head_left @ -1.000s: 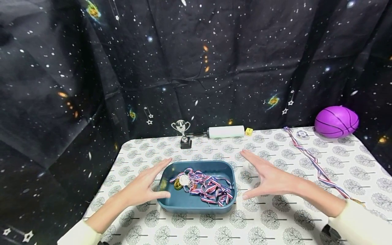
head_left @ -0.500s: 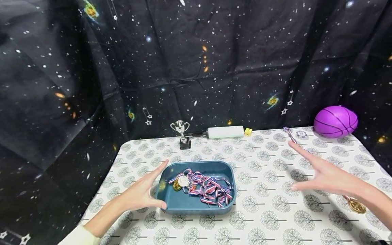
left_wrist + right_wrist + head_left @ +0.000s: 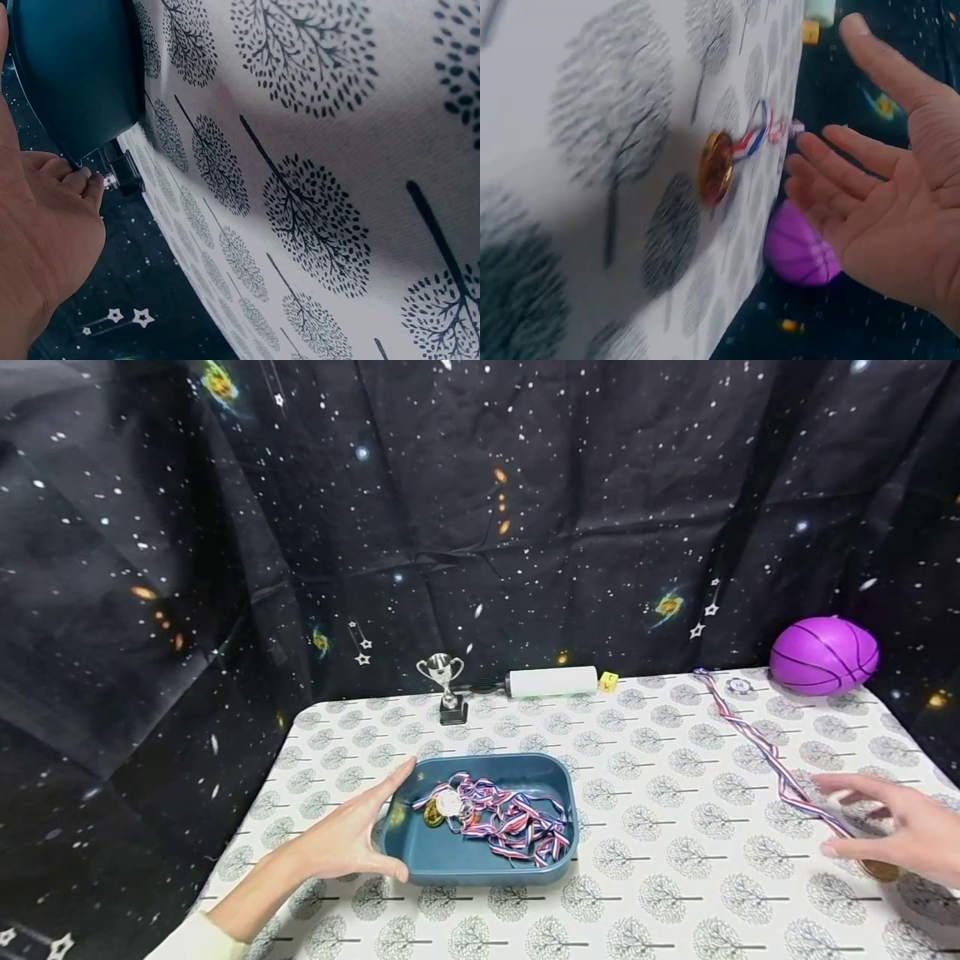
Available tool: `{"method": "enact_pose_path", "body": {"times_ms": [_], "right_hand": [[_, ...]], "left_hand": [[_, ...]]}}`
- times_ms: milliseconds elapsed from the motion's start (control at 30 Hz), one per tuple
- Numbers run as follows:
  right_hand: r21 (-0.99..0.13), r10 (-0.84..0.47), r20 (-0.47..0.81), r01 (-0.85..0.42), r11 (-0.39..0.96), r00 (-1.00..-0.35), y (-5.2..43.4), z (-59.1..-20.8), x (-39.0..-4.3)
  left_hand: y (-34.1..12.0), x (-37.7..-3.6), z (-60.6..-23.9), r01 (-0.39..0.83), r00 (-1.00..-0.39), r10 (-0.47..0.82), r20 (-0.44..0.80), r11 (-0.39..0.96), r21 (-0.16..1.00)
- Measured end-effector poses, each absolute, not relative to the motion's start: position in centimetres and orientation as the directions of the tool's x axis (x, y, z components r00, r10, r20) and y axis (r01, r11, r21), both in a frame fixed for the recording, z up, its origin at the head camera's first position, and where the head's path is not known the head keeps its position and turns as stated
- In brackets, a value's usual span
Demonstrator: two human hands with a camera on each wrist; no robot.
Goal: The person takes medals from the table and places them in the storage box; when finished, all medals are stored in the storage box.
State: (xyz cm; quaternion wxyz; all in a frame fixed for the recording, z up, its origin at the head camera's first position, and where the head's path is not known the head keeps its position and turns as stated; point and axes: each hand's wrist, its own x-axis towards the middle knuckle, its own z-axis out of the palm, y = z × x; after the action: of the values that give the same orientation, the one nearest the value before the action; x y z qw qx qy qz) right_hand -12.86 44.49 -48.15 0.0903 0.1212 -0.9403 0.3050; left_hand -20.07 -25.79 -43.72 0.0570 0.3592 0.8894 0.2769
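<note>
A dark teal rectangular bin [image 3: 480, 872] holds a heap of striped medal ribbons [image 3: 525, 827], with a silver medal [image 3: 449, 802] and a gold medal [image 3: 433, 813] at its left. My left hand [image 3: 352, 831] spans the bin's left end, thumb by the front corner and fingers by the back one. In the left wrist view its fingertips [image 3: 88, 180] meet the bin's rim. Over at the right, my right hand [image 3: 900, 827] hovers above another gold medal [image 3: 879, 869], partly hidden in the head view. That medal [image 3: 716, 169] lies apart from the spread fingers, its striped ribbon [image 3: 765, 747] stretched toward the back.
A silver trophy cup [image 3: 452, 693] on a black base stands behind the bin. Beside it lie a white cylinder [image 3: 552, 682] and a yellow letter cube [image 3: 608, 682]. A purple ball [image 3: 823, 656] sits at the back right, near a round token [image 3: 739, 686]. Dark star-patterned cloth [image 3: 600, 527] hangs behind.
My right hand has swung from beside the bin out to the right, over the gold medal. My left hand has moved closer to the bin's left end. The bin stays in place.
</note>
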Motion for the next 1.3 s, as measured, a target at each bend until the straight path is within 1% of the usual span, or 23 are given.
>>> {"method": "enact_pose_path", "body": {"times_ms": [67,200,333,467,600,700,800,900,1133,1200,1300], "right_hand": [[-0.553,-0.117,0.239,-0.234,0.799,-0.964,45.3,-48.7,-12.3],[-0.535,-0.024,0.163,-0.109,0.838,-0.986,46.4,-49.6,-11.5],[-0.562,0.016,0.147,-0.07,0.824,-0.989,47.3,-51.0,-10.9],[-0.611,0.012,0.192,-0.109,0.784,-0.981,47.9,-52.4,-10.4],[-0.659,-0.017,0.266,-0.195,0.727,-0.964,48.1,-53.3,-10.1],[-0.645,-0.017,0.306,-0.22,0.732,-0.952,47.9,-53.5,-10.2],[-0.6,-0.007,0.323,-0.21,0.772,-0.947,47.6,-53.5,-10.2],[-0.586,0.003,0.325,-0.199,0.785,-0.946,47.2,-53.2,-10.3],[-0.635,0.018,0.341,-0.216,0.741,-0.94,46.7,-53.0,-10.3],[-0.629,0.023,0.341,-0.21,0.748,-0.94,46.6,-53.0,-10.3],[-0.629,0.018,0.367,-0.234,0.741,-0.93,46.6,-53.1,-10.3]], "left_hand": [[-25.8,-20.1,-43.8,0.605,-0.735,0.671,0.094,0.588,0.537],[-25.7,-20.2,-43.8,0.6,-0.737,0.67,0.086,0.59,0.541],[-25.8,-20.1,-43.7,0.593,-0.742,0.666,0.077,0.599,0.538],[-25.7,-19.9,-43.4,0.593,-0.745,0.663,0.071,0.61,0.526],[-25.6,-19.8,-43.2,0.587,-0.751,0.657,0.062,0.621,0.519],[-25.6,-19.7,-43.0,0.576,-0.757,0.651,0.051,0.63,0.52],[-25.5,-19.8,-43.1,0.568,-0.761,0.647,0.042,0.635,0.523],[-25.5,-19.8,-43.1,0.571,-0.761,0.647,0.042,0.638,0.517],[-25.4,-19.8,-43.0,0.568,-0.767,0.641,0.038,0.648,0.507],[-25.4,-19.8,-42.9,0.567,-0.768,0.64,0.037,0.652,0.504],[-25.4,-19.7,-42.8,0.564,-0.77,0.638,0.03,0.657,0.5]]}}
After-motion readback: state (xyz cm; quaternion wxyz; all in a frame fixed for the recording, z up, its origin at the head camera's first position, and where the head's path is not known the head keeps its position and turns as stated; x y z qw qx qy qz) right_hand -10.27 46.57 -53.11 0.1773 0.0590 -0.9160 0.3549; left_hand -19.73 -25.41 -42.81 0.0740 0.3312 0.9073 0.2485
